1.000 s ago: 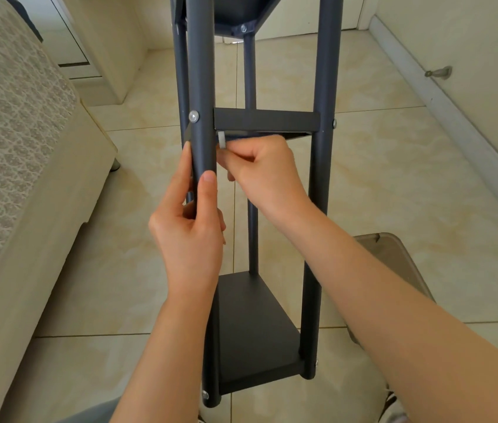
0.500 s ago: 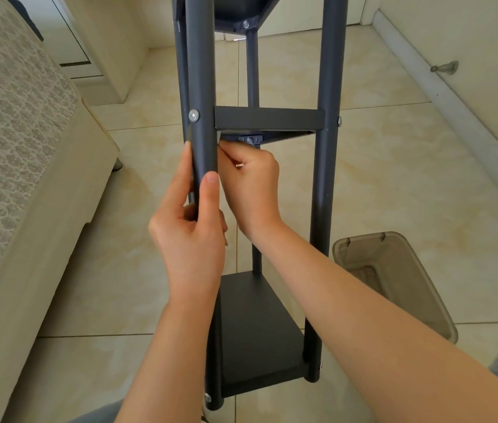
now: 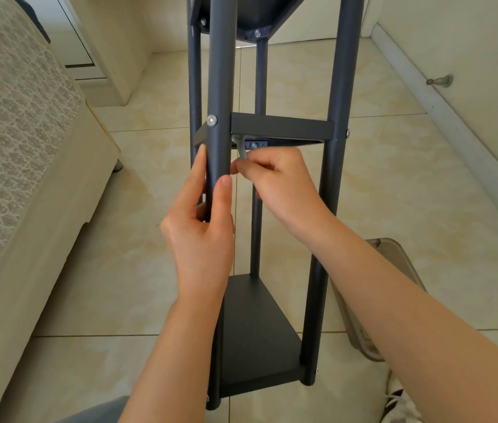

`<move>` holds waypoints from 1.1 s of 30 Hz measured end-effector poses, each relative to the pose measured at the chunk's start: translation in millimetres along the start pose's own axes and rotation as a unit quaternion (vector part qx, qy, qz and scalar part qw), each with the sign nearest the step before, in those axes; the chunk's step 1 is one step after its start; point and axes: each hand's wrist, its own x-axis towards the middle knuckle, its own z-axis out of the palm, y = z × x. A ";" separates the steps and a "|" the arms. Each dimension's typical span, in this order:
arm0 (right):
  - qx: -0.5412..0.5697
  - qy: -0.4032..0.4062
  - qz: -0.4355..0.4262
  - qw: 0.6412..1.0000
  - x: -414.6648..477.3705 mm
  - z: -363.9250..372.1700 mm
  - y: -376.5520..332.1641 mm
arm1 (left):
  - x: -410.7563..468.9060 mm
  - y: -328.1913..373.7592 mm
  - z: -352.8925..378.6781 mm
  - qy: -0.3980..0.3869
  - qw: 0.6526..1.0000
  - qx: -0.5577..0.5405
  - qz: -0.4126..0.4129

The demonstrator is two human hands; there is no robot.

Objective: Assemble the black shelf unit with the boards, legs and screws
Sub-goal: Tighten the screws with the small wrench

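Head view (the only one). The black shelf unit (image 3: 281, 128) stands upright on the tiled floor (image 3: 394, 178), directly in front of the person, between a patterned bed (image 3: 12, 148) and a translucent bin (image 3: 394, 270).

The left hand (image 3: 200, 227) wraps thumb and fingers round the near left leg (image 3: 220, 71), just below the middle board; judged purpose: steadying the frame against turning force.

The right hand (image 3: 281, 181) pinches a grey L-shaped key (image 3: 242, 149) between thumb and curled fingers. The key rises under the middle board, close beside the leg, so a fixing on the board's underside is probably being tightened.

A silver screw (image 3: 211, 120) sits seated in the leg at board height. The bottom board (image 3: 254, 331) is already fixed between the legs.

Not verifiable: the key's tip and the fixing it meets are hidden behind leg and board edge, so engagement cannot be confirmed. The top board (image 3: 250, 10) is cut off by the frame. The rear left leg is mostly masked.
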 end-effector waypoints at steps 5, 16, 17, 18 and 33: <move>0.000 0.002 -0.016 1.000 4.1 -2.3 -9.9 | -0.1 -0.3 1.8 -0.007 1.000 0.006 0.005; 0.023 0.089 -0.034 0.995 -1.7 9.4 -1.1 | 0.4 0.9 4.0 -0.015 1.000 0.009 0.011; 0.023 0.091 -0.035 0.995 -2.3 9.1 -0.7 | 0.3 1.0 4.1 -0.017 1.000 0.009 0.013; 0.022 0.093 -0.036 0.995 -2.7 8.5 0.0 | 0.5 0.9 4.0 -0.018 1.000 0.011 0.014; -0.006 0.205 -0.120 0.971 11.1 39.0 24.2 | 7.8 -6.4 -1.8 -0.012 1.000 0.002 0.018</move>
